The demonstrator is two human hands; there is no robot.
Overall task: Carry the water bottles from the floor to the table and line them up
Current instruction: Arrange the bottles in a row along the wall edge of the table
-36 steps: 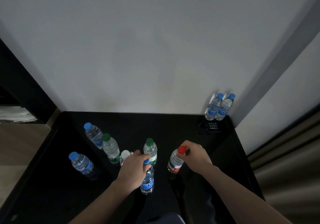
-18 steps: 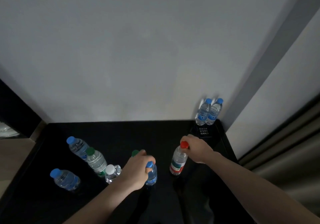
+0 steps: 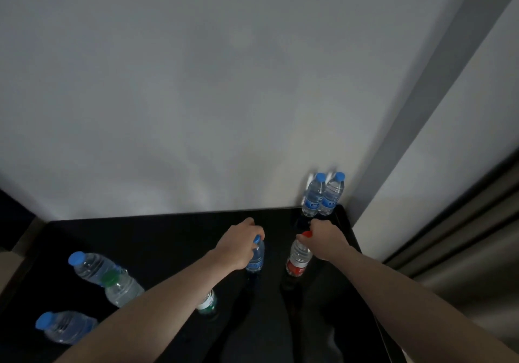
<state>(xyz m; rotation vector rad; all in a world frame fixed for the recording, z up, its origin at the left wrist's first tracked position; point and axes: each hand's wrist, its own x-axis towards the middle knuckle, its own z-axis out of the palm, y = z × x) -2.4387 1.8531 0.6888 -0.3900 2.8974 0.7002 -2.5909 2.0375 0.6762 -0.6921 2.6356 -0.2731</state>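
My left hand point(image 3: 238, 244) grips the top of a blue-capped bottle point(image 3: 256, 259) over the black table point(image 3: 157, 239). My right hand point(image 3: 325, 239) grips the neck of a red-capped bottle point(image 3: 299, 257) just to its right. Two blue-capped bottles point(image 3: 323, 194) stand side by side in the back right corner against the wall. At the left stand a blue-capped bottle point(image 3: 90, 266), a green-capped bottle point(image 3: 120, 288) and another blue-capped bottle point(image 3: 63, 326). My left forearm hides most of one more bottle with a green label point(image 3: 207, 302).
A pale wall point(image 3: 224, 82) rises behind the table. A grey pillar point(image 3: 438, 82) and curtains point(image 3: 477, 250) stand at the right, close to the table's right edge point(image 3: 362, 253). Wooden floor shows at the far left point(image 3: 5, 267).
Both hands have carried their bottles farther back on the table, toward the two corner bottles. The view has shifted so the bottles at the left now sit lower in the frame.
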